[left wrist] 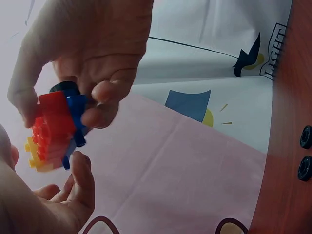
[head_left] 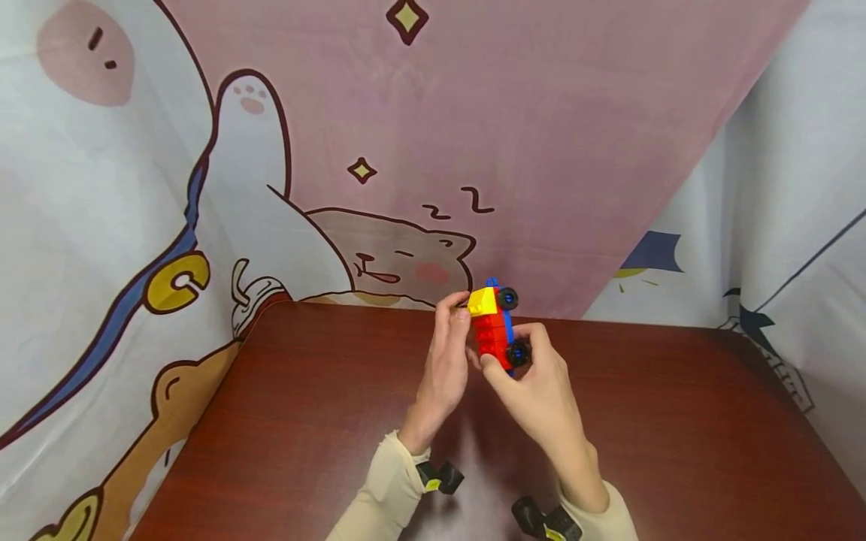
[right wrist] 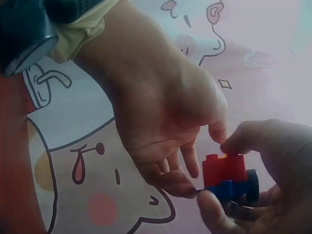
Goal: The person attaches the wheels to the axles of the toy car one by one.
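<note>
A toy car of building bricks [head_left: 492,330], red and yellow on a blue base, is held up above the table. My right hand [head_left: 544,387] pinches its near end between thumb and fingers. Two black wheels show on the car's right side in the head view. My left hand [head_left: 445,368] is at the car's left, its fingers extended loosely beside the yellow bricks. In the right wrist view the left hand [right wrist: 165,117] has a fingertip at the end of the blue base [right wrist: 226,190]; whether it touches is unclear.
Two loose black wheels [left wrist: 305,168] lie on the brown table [head_left: 304,421], at the right edge of the left wrist view. A printed cloth [head_left: 541,150] with cartoon animals hangs behind the table and along its sides. Black cameras [head_left: 440,476] sit on both wrists.
</note>
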`<state>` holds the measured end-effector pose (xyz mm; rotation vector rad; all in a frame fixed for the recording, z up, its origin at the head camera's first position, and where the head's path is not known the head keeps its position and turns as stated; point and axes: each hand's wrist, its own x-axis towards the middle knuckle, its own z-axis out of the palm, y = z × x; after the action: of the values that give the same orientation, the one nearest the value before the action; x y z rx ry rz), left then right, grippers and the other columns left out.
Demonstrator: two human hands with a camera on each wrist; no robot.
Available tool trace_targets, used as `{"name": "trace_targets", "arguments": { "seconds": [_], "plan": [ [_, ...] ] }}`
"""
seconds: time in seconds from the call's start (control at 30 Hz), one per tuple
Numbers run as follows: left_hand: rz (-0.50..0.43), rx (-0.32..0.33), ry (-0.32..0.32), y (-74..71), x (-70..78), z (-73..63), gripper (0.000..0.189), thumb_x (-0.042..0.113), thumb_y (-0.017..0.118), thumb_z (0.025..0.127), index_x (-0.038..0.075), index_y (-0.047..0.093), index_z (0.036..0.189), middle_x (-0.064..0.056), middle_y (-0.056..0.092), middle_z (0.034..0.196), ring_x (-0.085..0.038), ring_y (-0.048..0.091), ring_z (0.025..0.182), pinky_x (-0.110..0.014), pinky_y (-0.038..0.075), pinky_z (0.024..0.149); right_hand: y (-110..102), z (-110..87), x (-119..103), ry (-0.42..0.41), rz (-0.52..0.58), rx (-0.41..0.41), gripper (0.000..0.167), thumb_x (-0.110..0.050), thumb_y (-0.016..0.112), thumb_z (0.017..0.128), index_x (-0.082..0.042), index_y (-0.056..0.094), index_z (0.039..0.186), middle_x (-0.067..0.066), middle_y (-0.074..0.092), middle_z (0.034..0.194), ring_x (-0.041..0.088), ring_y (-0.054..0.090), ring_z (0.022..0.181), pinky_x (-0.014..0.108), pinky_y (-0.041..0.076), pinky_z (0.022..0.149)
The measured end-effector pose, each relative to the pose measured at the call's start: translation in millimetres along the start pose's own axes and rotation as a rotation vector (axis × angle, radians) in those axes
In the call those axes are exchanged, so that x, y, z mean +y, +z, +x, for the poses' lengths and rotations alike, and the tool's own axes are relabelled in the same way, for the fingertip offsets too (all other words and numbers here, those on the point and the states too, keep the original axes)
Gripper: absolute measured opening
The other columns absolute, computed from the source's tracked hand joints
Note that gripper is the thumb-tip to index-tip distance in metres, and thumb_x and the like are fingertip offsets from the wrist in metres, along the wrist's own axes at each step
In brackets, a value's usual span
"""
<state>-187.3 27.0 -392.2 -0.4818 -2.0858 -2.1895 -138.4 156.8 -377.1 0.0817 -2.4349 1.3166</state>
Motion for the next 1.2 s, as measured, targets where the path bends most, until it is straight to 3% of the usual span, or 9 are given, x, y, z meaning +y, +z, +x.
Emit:
{"name": "trace_targets", "arguments": {
  "seconds": [0.1, 0.17, 0.27, 0.33, 0.53, 0.7, 0.83, 1.0, 1.2],
  "plan": [
    [-0.007, -0.036, -0.018, 1.9, 0.0, 0.5, 0.042, 0.032, 0.030, 0.108, 0.008, 0.042, 0.141, -0.017, 0.057, 0.111, -0.022, 0.054, 0.075, -0.027, 0.050, 0.061, -1.7, 0.6, 0.4, 0.002, 0.090, 0.021, 0.045, -0.016, 0.078, 0.085, -0.006, 0.051, 0.120, 0.011, 0.065, 0.091, 0.016, 0.057, 0.065, 0.024, 0.053, 0.060],
    [-0.063, -0.089, -0.049, 3.0, 1.4, 0.5, 0.042, 0.030, 0.031, 0.108, 0.003, 0.047, 0.136, -0.016, 0.060, 0.102, -0.017, 0.056, 0.072, -0.029, 0.051, 0.061, -3.0, 0.4, -0.3, 0.011, 0.144, 0.028, 0.047, -0.016, 0.078, 0.086, -0.006, 0.051, 0.122, 0.014, 0.065, 0.093, 0.015, 0.059, 0.064, 0.024, 0.054, 0.058],
    [-0.166, -0.160, -0.116, 4.2, 4.4, -0.4, 0.042, 0.028, 0.036, 0.105, -0.003, 0.053, 0.127, -0.004, 0.061, 0.089, -0.013, 0.057, 0.066, -0.029, 0.051, 0.060, -5.0, -0.4, -2.8, 0.048, 0.236, 0.012, 0.048, -0.016, 0.076, 0.087, -0.007, 0.050, 0.126, 0.016, 0.065, 0.097, 0.016, 0.064, 0.062, 0.026, 0.057, 0.058],
    [-0.227, -0.177, -0.154, 4.8, 6.4, -0.9, 0.042, 0.027, 0.039, 0.103, -0.006, 0.055, 0.122, 0.001, 0.061, 0.082, -0.013, 0.057, 0.063, -0.028, 0.050, 0.060, -6.2, -0.6, -4.2, 0.064, 0.263, 0.000, 0.047, -0.016, 0.076, 0.088, -0.008, 0.050, 0.127, 0.016, 0.064, 0.098, 0.016, 0.065, 0.062, 0.027, 0.057, 0.058],
    [-0.272, -0.093, -0.164, 6.8, 8.9, -0.1, 0.038, 0.022, 0.046, 0.101, -0.007, 0.055, 0.124, 0.006, 0.061, 0.087, -0.010, 0.055, 0.065, -0.025, 0.048, 0.059, -8.2, 2.4, -2.0, 0.024, 0.115, -0.014, 0.048, -0.023, 0.074, 0.090, -0.009, 0.053, 0.131, 0.010, 0.062, 0.099, 0.016, 0.053, 0.071, 0.023, 0.048, 0.058],
    [-0.309, -0.002, -0.142, 10.1, 5.7, 0.9, 0.032, 0.017, 0.050, 0.100, -0.006, 0.053, 0.122, 0.004, 0.058, 0.086, -0.010, 0.053, 0.064, -0.023, 0.049, 0.057, -8.4, 5.2, 3.1, 0.001, 0.025, -0.032, 0.054, -0.027, 0.075, 0.089, -0.009, 0.050, 0.134, 0.005, 0.059, 0.107, 0.015, 0.054, 0.087, 0.022, 0.049, 0.066],
    [-0.326, 0.037, -0.143, 10.6, 4.0, 1.6, 0.028, 0.016, 0.051, 0.100, -0.004, 0.051, 0.120, 0.002, 0.057, 0.084, -0.010, 0.052, 0.063, -0.022, 0.049, 0.055, -7.5, 5.6, 4.7, -0.037, -0.046, 0.012, 0.057, -0.030, 0.077, 0.086, -0.011, 0.050, 0.132, 0.001, 0.056, 0.113, 0.011, 0.054, 0.092, 0.025, 0.049, 0.070],
    [-0.342, 0.070, -0.154, 9.6, 5.0, 2.5, 0.023, 0.017, 0.054, 0.098, 0.001, 0.051, 0.115, 0.001, 0.057, 0.087, -0.011, 0.053, 0.068, -0.022, 0.048, 0.060, -7.3, 5.2, 4.6, -0.068, -0.117, 0.059, 0.056, -0.033, 0.081, 0.081, -0.012, 0.053, 0.125, 0.001, 0.055, 0.100, 0.011, 0.053, 0.085, 0.028, 0.046, 0.069],
    [-0.289, 0.077, -0.138, 10.6, 2.6, 1.5, 0.024, 0.012, 0.062, 0.094, 0.001, 0.049, 0.111, 0.002, 0.058, 0.097, -0.012, 0.058, 0.091, -0.023, 0.049, 0.079, -4.6, 2.9, 3.7, -0.053, -0.183, -0.012, 0.052, -0.039, 0.078, 0.084, -0.015, 0.054, 0.124, -0.003, 0.055, 0.079, 0.010, 0.050, 0.066, 0.025, 0.040, 0.056]
  ]
}}
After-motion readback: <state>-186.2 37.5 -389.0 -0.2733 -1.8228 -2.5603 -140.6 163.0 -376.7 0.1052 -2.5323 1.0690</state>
